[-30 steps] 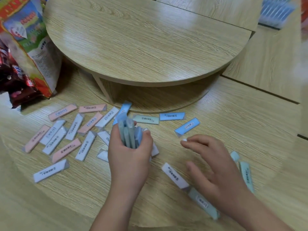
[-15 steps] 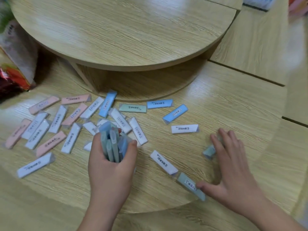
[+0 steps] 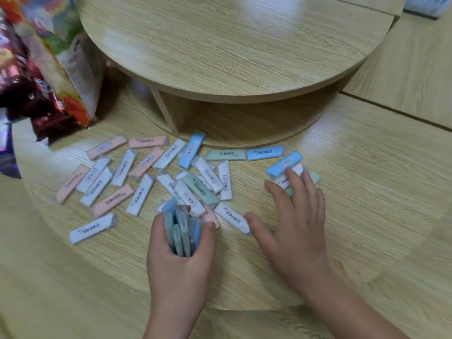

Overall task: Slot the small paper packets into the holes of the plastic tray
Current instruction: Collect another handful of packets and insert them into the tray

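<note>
Paper packets [image 3: 143, 194]: lay loose and flat on the wooden table [image 3: 367, 228], strewn in front of the round riser [image 3: 232, 45], most of them before its left half. Came in white, pink, blue and pale green; overlapped in a small heap before the riser's middle.

Blue packet [image 3: 192, 150]: pointed at the riser's base, far end just beside it. Green packet [image 3: 226, 154] and second blue packet [image 3: 265, 152]: lay end to end, touching, just in front of the base and along its curve.

Left hand [image 3: 179, 260]: sat farther out from the riser than the heap. Gripped a bundle [image 3: 179, 231] of blue and green packets, fingers and thumb curled round it, packet ends aimed toward the riser.

Right hand [image 3: 293, 231]: lay low over the table before the riser's right half, fingers straight and a little spread. Pressed fingertips [image 3: 294, 184] onto a white packet [image 3: 281, 182] and a green one [image 3: 316, 176], both just on the outer side of a slanted blue packet [image 3: 283, 164]. Stretched its thumb toward a long white packet [image 3: 232, 217]; could not be told whether touching.

Snack bags [image 3: 49, 77]: stood to the left of the riser, close against its rim, blurred.
</note>
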The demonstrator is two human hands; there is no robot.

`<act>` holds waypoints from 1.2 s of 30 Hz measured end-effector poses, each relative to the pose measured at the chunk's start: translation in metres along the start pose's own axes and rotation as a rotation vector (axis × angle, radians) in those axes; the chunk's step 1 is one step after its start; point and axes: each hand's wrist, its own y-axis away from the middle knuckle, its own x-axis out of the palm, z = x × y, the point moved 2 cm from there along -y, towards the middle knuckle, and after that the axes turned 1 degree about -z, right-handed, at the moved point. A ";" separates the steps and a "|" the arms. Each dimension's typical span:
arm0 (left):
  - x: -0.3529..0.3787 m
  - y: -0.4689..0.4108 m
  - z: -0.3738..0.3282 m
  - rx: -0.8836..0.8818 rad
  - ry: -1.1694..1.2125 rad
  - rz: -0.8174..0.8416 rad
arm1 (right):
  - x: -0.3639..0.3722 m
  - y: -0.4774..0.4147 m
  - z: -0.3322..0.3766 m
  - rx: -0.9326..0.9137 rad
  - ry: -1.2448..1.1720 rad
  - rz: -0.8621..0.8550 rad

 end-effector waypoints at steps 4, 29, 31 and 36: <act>-0.014 -0.007 0.003 0.002 -0.013 -0.036 | -0.013 -0.009 -0.001 -0.091 -0.143 -0.046; -0.159 -0.059 0.028 -0.050 0.089 -0.432 | 0.111 -0.104 0.253 -1.178 0.256 0.441; -0.165 -0.059 0.028 -0.046 0.058 -0.439 | 0.117 -0.107 0.266 -1.254 0.296 0.476; -0.172 -0.057 0.032 -0.001 -0.045 -0.359 | 0.109 -0.119 0.261 -1.339 0.271 0.457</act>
